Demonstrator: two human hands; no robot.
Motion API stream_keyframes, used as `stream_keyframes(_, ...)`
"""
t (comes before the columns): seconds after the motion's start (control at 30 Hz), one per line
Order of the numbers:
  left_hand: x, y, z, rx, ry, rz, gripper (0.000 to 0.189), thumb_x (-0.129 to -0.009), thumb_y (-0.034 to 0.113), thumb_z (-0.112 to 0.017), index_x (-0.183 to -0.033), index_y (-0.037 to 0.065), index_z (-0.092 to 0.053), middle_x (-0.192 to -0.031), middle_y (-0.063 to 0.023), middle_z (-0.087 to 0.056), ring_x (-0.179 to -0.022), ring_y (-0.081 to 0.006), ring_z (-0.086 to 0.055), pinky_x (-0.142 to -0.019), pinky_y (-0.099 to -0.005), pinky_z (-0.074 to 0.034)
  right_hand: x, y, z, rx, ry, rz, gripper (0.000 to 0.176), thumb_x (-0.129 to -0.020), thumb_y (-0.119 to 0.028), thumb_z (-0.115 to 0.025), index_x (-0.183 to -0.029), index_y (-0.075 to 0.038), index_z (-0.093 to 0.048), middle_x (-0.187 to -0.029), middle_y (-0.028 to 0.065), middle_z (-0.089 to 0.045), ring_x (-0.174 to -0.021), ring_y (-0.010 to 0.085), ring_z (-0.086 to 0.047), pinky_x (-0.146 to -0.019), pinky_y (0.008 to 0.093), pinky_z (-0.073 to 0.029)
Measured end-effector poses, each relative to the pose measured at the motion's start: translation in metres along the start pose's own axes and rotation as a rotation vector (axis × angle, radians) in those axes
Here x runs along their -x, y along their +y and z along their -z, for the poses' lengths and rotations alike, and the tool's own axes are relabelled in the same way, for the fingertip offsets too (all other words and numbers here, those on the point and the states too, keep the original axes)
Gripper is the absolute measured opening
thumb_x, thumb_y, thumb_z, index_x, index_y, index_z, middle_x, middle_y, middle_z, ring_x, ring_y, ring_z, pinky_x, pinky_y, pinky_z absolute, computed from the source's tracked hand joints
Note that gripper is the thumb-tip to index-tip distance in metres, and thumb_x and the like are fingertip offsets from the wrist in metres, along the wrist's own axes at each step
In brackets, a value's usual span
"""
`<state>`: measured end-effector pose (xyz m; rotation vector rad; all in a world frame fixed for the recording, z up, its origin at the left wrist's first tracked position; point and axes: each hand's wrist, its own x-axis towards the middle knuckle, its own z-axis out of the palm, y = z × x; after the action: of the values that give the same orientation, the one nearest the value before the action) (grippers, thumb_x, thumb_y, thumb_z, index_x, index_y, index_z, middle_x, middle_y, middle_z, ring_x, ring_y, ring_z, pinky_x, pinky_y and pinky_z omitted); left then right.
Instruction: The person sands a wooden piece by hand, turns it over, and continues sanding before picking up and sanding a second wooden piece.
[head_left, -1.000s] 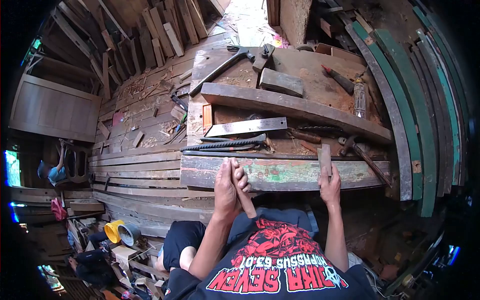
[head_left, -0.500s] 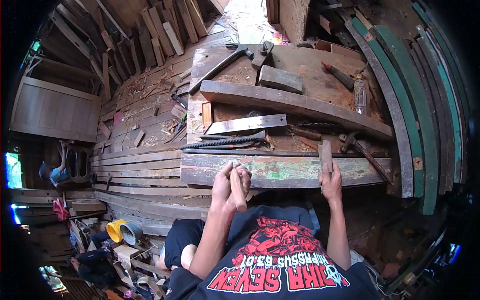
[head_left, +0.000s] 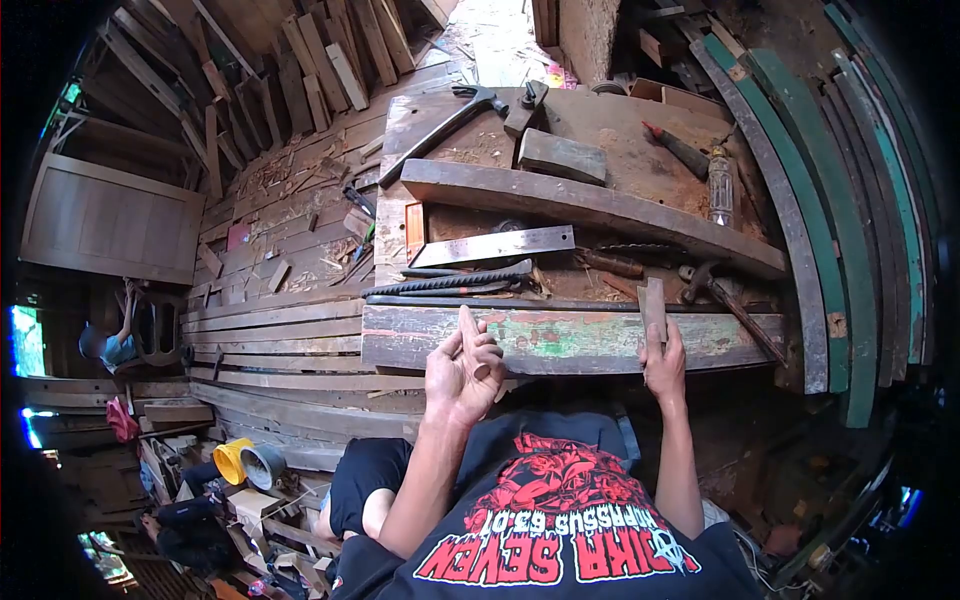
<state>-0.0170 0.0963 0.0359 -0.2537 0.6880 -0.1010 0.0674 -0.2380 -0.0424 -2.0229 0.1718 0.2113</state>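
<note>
My left hand (head_left: 455,380) is closed around a short, pale piece of wood (head_left: 469,328) with a tapered end. That end points up and away from me, over the near board (head_left: 560,340) with worn green and red paint. Off to the right, my right hand (head_left: 665,370) grips a flat grey-brown strip (head_left: 653,300), its far end standing out past the fingers above the same board. Beyond the hands lie a carpenter's square (head_left: 495,246), dark metal rods (head_left: 450,285) and a hammer (head_left: 710,285).
A long plank (head_left: 590,212) crosses the bench. Behind it are a claw hammer (head_left: 440,130), a wooden block (head_left: 562,158) and a clear-handled tool (head_left: 719,190). Green boards (head_left: 810,200) lean at right; wood scraps litter the floor (head_left: 290,200). A person (head_left: 115,348) is at far left.
My left hand has turned, so the wood piece that pointed down toward me now has its end pointing up and away. The right hand has hardly moved.
</note>
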Motion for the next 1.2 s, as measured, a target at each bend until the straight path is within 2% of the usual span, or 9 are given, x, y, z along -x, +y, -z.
stream_keyframes(0.13, 0.004, 0.002, 0.002, 0.027, -0.154, 0.167, 0.042, -0.115, 0.033, -0.039, -0.111, -0.004, -0.058, -0.072, -0.0012, -0.048, -0.06, -0.0116, -0.052, -0.052, -0.0258, -0.049, 0.001, -0.005, 0.001, 0.018, -0.005, -0.009, 0.045, -0.11, -0.042, -0.057, -0.128, -0.002, -0.061, -0.07, 0.0045, -0.061, -0.06, 0.0138, -0.059, -0.061, 0.0345, -0.048)
stream_keyframes(0.3, 0.004, -0.026, -0.005, -0.218, 0.198, 0.178, 0.034, -0.106, 0.037, -0.043, -0.089, 0.007, -0.047, -0.067, 0.0005, -0.043, -0.055, -0.0094, -0.045, -0.045, -0.0216, -0.04, 0.005, -0.017, 0.002, 0.122, -0.045, -0.004, 0.052, -0.109, -0.044, -0.058, -0.141, -0.003, -0.057, -0.081, 0.0071, -0.068, -0.072, 0.0153, -0.066, -0.07, 0.0355, -0.053)
stream_keyframes(0.33, 0.0, -0.023, 0.01, -0.21, 0.09, 0.281, 0.034, -0.108, 0.035, -0.042, -0.091, 0.006, -0.049, -0.066, 0.0008, -0.042, -0.053, -0.0094, -0.043, -0.044, -0.0232, -0.039, 0.009, -0.025, 0.0, 0.189, -0.037, 0.022, 0.055, -0.109, -0.044, -0.058, -0.144, -0.003, -0.056, -0.084, 0.0081, -0.069, -0.075, 0.0159, -0.068, -0.073, 0.0359, -0.055)
stream_keyframes(0.57, -0.018, -0.047, 0.055, -0.183, 0.163, 0.339, 0.035, -0.112, 0.034, -0.041, -0.101, 0.004, -0.057, -0.061, 0.0005, -0.043, -0.044, -0.0089, -0.039, -0.039, -0.0235, -0.031, 0.035, -0.082, -0.04, 0.072, -0.399, 0.123, 0.061, -0.109, -0.039, -0.059, -0.155, -0.002, -0.045, -0.136, 0.0314, -0.066, -0.126, 0.0449, -0.067, -0.107, 0.0466, -0.051)
stream_keyframes(0.67, -0.021, -0.046, 0.058, -0.185, 0.166, 0.332, 0.039, -0.114, 0.04, -0.039, -0.106, 0.005, -0.055, -0.062, 0.0007, -0.044, -0.044, -0.009, -0.038, -0.04, -0.0233, -0.032, 0.043, -0.111, -0.056, 0.265, -0.52, 0.137, 0.059, -0.108, -0.025, -0.058, -0.162, -0.008, -0.041, -0.132, 0.0314, -0.067, -0.123, 0.0487, -0.065, -0.1, 0.0477, -0.054)
stream_keyframes(0.77, -0.021, -0.049, 0.062, -0.244, 0.077, 0.343, 0.044, -0.115, 0.049, -0.037, -0.112, 0.009, -0.055, -0.068, 0.0003, -0.048, -0.046, -0.0086, -0.04, -0.042, -0.0221, -0.033, 0.055, -0.105, -0.066, 0.422, -0.519, 0.273, 0.062, -0.105, -0.021, -0.06, -0.163, -0.016, -0.041, -0.117, 0.0292, -0.071, -0.102, 0.0509, -0.068, -0.088, 0.0559, -0.054)
stream_keyframes(0.9, -0.006, -0.058, 0.034, -0.521, 0.297, 0.259, 0.033, -0.115, 0.047, -0.038, -0.122, 0.019, -0.055, -0.083, -0.0009, -0.054, -0.053, -0.0094, -0.042, -0.048, -0.0237, -0.036, 0.053, -0.121, -0.06, 0.521, -0.585, 0.207, 0.059, -0.106, -0.022, -0.059, -0.162, -0.015, -0.043, -0.116, 0.0311, -0.07, -0.103, 0.0512, -0.068, -0.088, 0.0557, -0.054)
stream_keyframes(1.03, 0.006, -0.065, 0.039, -1.032, 0.23, 0.056, 0.038, -0.115, 0.05, -0.04, -0.131, 0.017, -0.05, -0.08, 0.0022, -0.05, -0.054, -0.0078, -0.04, -0.047, -0.0267, -0.037, 0.046, -0.122, -0.065, 0.511, -0.615, 0.173, 0.057, -0.107, -0.022, -0.057, -0.162, -0.014, -0.043, -0.115, 0.0327, -0.071, -0.104, 0.0523, -0.068, -0.088, 0.0568, -0.054)
stream_keyframes(1.2, 0.005, -0.059, 0.047, -1.128, 0.209, 0.028, 0.033, -0.116, 0.05, -0.035, -0.115, 0.019, -0.049, -0.07, 0.0072, -0.037, -0.05, -0.0066, -0.028, -0.045, -0.0257, -0.027, 0.057, -0.115, -0.073, 0.458, -0.593, 0.227, 0.057, -0.107, -0.024, -0.056, -0.162, -0.014, -0.042, -0.109, 0.0355, -0.07, -0.099, 0.0544, -0.068, -0.085, 0.0603, -0.053)
